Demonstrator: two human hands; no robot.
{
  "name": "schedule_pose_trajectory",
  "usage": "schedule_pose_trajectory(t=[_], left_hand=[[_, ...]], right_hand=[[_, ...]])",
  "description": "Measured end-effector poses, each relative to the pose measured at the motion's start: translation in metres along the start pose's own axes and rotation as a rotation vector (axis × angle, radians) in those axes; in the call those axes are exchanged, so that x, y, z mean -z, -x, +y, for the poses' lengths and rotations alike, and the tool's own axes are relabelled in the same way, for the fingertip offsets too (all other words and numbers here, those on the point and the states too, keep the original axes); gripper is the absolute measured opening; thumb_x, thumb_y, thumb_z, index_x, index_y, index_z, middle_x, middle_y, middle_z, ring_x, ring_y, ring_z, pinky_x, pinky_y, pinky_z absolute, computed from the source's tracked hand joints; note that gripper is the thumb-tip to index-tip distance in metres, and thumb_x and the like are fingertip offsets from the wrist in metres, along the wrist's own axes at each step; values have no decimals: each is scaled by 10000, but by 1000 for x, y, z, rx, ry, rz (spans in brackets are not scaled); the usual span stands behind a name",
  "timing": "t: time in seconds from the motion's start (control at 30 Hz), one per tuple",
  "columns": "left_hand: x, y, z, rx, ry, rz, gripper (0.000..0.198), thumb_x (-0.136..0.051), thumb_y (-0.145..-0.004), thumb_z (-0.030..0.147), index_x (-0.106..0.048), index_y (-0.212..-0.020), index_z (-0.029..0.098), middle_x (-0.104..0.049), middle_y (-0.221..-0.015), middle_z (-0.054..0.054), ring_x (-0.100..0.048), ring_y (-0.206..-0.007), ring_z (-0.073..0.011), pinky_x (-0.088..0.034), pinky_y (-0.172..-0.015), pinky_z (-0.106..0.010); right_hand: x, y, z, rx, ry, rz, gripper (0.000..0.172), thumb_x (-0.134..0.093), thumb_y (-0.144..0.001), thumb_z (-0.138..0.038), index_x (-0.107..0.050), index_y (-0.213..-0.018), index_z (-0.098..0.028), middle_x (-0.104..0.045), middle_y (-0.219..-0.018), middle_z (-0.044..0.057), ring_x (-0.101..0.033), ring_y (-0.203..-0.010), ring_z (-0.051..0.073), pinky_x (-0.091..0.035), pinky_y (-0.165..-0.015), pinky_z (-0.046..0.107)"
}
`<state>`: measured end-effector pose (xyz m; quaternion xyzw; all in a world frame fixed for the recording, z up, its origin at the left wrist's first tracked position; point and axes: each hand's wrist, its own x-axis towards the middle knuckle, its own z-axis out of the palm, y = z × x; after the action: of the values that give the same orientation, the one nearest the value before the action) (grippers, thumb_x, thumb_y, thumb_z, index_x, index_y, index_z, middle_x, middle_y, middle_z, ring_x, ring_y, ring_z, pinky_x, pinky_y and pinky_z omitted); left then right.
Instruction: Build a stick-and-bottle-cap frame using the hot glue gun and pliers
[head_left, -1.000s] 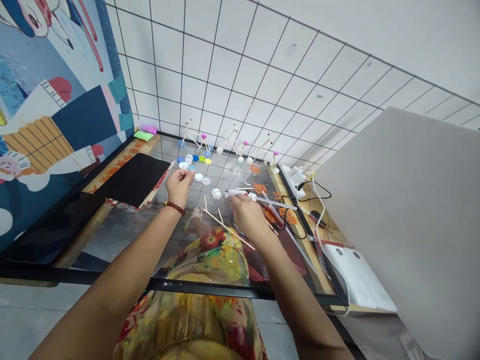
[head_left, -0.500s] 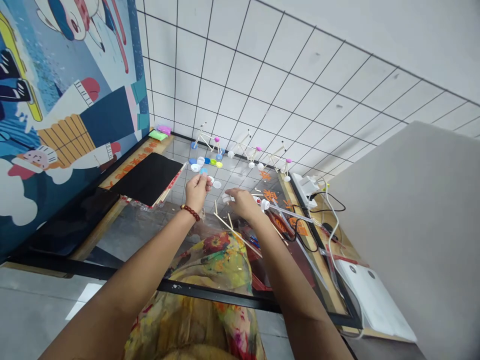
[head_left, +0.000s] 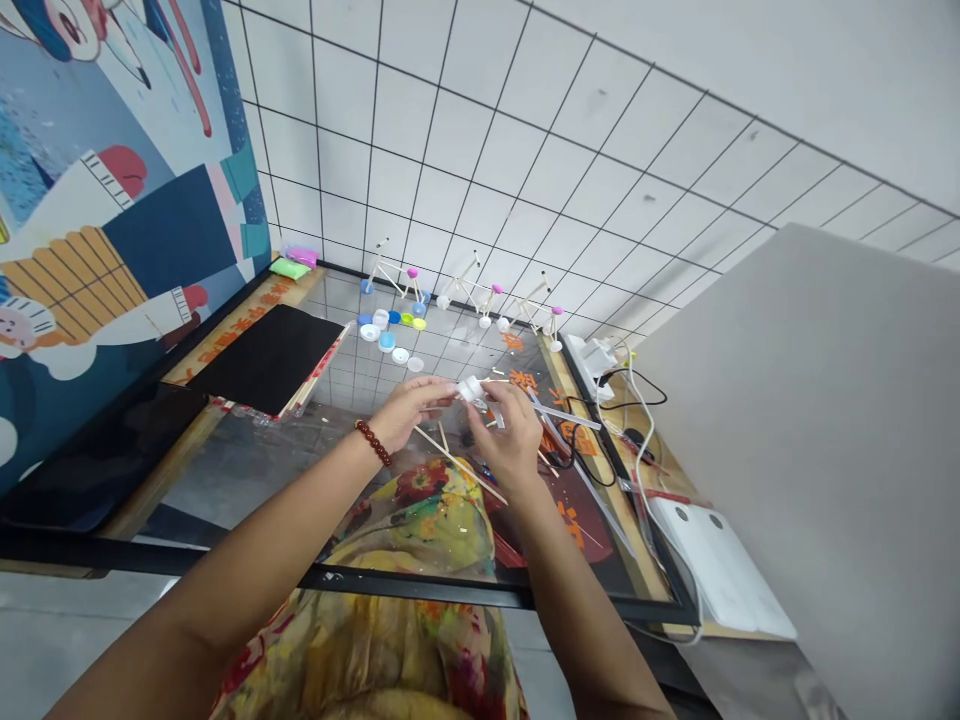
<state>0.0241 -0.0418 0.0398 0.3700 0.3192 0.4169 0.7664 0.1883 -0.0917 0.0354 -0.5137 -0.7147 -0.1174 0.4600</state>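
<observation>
Over the middle of the glass tabletop, my hands meet at a small white plastic cap point(head_left: 470, 388). My left hand point(head_left: 414, 405), with a beaded bracelet on its wrist, holds the cap's left side with its fingertips. From the right, my right hand point(head_left: 511, 428) grips it between thumb and fingers. Whether it is one cap or several pressed together I cannot tell. Nearest behind the left hand lie a light blue cap point(head_left: 386, 342) and a white round cap point(head_left: 400, 356). Thin wooden sticks point(head_left: 459, 464) lie below the hands.
Three small stick frames with cap feet, one of them a right-hand frame point(head_left: 534, 308), stand along the wall. A black folder point(head_left: 270, 358) lies at left. Clear glue sticks point(head_left: 566, 412), cables point(head_left: 637, 430) and a white power strip point(head_left: 592, 365) are at right.
My left hand has left the light blue cap and come right to join my right hand. The white cap is now raised between both hands. The view has shifted slightly.
</observation>
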Motion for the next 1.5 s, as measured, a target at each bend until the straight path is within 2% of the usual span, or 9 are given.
schedule_pose_trajectory(t=[0.1,0.23,0.33,0.4,0.47,0.57,0.87,1.03,1.5], left_hand=[[-3,1,-5,21,38,-47,346,-853,-567,332,-708,-824,151,-717,-852,-57,-639,-787,-149,-444,-818,-307],[0,-3,-5,-42,110,68,330,-850,-552,262,-690,-816,145,-711,-819,-43,-643,-746,-130,-469,-800,-297],[4,-5,3,-163,195,109,309,-827,-563,219,-666,-819,154,-707,-830,-34,-662,-779,-140,-494,-833,-318],[5,-4,9,-219,222,67,306,-823,-558,204,-663,-814,155,-707,-839,-35,-671,-807,-154,-503,-860,-341],[4,-1,12,-243,180,14,310,-828,-558,202,-684,-828,150,-709,-854,-44,-670,-827,-161,-504,-859,-337],[2,2,12,-268,47,-16,322,-844,-552,203,-722,-844,144,-708,-850,-49,-649,-818,-152,-496,-805,-289],[-5,7,3,-274,-166,-143,310,-865,-551,251,-745,-821,157,-715,-824,-64,-645,-776,-168,-501,-757,-291],[-5,6,2,-280,-193,-141,319,-876,-541,247,-744,-816,157,-714,-819,-64,-649,-771,-166,-509,-763,-295],[-1,5,2,-283,-253,-151,311,-883,-548,246,-762,-821,160,-733,-826,-75,-665,-782,-178,-525,-768,-310]], right_hand=[[1,4,-4,-40,-29,-44,235,-607,-891,-289,-622,-1115,-219,-683,-1071,105,-618,-1036,235,-505,-927,416],[13,9,-16,-86,-92,-61,267,-647,-866,-318,-633,-1123,-249,-674,-1104,105,-614,-1056,255,-491,-955,454],[22,14,-23,-163,-198,57,147,-643,-863,-296,-664,-1004,-260,-685,-944,75,-630,-874,224,-525,-844,419],[21,15,-22,-275,-301,84,110,-633,-866,-297,-664,-959,-246,-658,-840,51,-599,-742,184,-530,-731,364],[15,16,-17,-390,-450,36,198,-661,-838,-314,-649,-1015,-226,-636,-827,37,-576,-695,158,-522,-669,322],[6,15,-8,-459,-669,-53,388,-708,-784,-317,-606,-1144,-214,-633,-925,47,-588,-751,148,-530,-706,312],[10,17,-2,-367,-680,-147,402,-713,-789,-323,-615,-1167,-226,-654,-1062,73,-618,-945,195,-527,-870,365],[10,17,-1,-315,-638,-138,279,-680,-815,-266,-649,-1090,-235,-667,-1057,62,-627,-943,187,-527,-866,353],[16,15,-2,-306,-566,-126,224,-677,-810,-251,-670,-1033,-230,-685,-996,53,-631,-897,184,-530,-831,346]])
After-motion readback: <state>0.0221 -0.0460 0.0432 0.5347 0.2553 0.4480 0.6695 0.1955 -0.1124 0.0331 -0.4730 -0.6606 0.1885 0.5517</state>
